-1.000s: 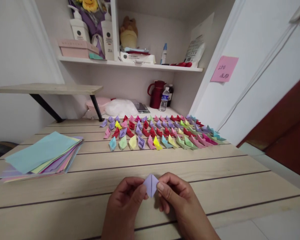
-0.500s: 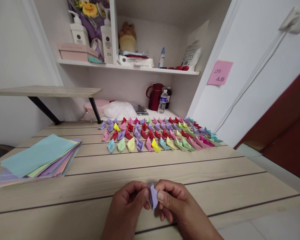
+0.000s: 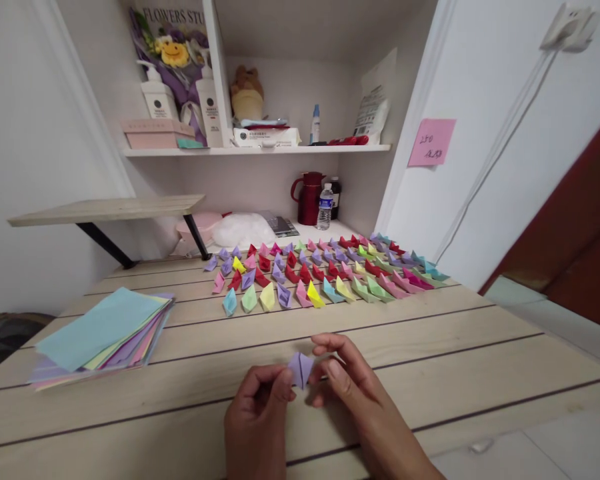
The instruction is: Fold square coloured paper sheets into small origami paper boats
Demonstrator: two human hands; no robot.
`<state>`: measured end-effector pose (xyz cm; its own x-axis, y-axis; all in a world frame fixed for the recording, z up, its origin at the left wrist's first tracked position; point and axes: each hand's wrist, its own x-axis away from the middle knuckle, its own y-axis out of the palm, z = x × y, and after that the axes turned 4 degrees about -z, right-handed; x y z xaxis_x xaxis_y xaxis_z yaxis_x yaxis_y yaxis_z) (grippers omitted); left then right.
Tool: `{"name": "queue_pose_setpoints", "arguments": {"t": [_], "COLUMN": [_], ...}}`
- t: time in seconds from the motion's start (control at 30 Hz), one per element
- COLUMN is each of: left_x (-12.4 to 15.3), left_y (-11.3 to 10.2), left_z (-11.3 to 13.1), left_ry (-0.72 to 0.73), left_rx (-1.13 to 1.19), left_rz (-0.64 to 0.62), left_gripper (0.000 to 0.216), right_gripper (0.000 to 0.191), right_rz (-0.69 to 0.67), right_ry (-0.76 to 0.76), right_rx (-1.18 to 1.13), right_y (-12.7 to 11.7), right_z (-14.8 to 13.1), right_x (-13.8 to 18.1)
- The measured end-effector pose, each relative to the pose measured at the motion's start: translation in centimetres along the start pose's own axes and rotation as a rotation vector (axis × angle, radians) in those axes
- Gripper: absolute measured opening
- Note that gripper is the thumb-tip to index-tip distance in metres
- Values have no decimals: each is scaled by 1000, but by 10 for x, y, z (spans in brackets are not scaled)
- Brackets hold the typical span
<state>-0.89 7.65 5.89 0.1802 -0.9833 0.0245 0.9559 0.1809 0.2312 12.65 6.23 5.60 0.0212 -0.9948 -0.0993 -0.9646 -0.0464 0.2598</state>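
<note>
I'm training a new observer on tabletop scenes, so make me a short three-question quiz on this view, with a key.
1. Which of the two hands pinches the folded purple paper?
2. True or false: the sheet stack lies to the left of the paper boats.
3. The top sheet of that stack is: a) red, b) light blue, c) yellow.

Key: 1. Left hand. 2. True. 3. b.

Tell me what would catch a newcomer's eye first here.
The rows of colourful paper boats stand out first, spread across the far part of the table. Nearer, the left hand pinches a small lavender folded paper, with the right hand spread beside it. To the left lies a fanned stack of coloured sheets, pale blue on top.
</note>
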Motion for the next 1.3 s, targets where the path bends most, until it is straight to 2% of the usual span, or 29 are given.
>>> {"name": "queue_pose_setpoints", "arguments": {"t": [0.1, 0.17, 0.3, 0.53, 0.7, 0.93, 1.13, 1.3], "left_x": [1, 0, -3, 1, 2, 3, 1, -3], "left_y": [0, -1, -4, -4, -5, 2, -3, -4], "left_z": [0, -3, -9, -3, 0, 0, -2, -8], "left_ry": [34, 40, 36, 34, 63, 181, 146, 127], "left_rx": [-55, -69, -92, -30, 122, 60, 2, -17], "left_rz": [36, 14, -35, -51, -36, -200, -270, -278], "left_gripper": [34, 34, 35, 35, 33, 22, 18, 21], "right_gripper": [56, 53, 34, 39, 37, 38, 37, 37], "right_rz": [15, 33, 34, 77, 127, 114, 113, 119], "right_ry": [-35, -50, 17, 119, 92, 78, 81, 65], "right_rx": [103, 129, 14, -35, -126, -223, -232, -205], "right_y": [1, 2, 2, 7, 8, -2, -3, -2], "right_z": [-1, -1, 0, -3, -4, -7, -5, -4], "right_x": [1, 0, -4, -5, -8, -9, -6, -7]}}
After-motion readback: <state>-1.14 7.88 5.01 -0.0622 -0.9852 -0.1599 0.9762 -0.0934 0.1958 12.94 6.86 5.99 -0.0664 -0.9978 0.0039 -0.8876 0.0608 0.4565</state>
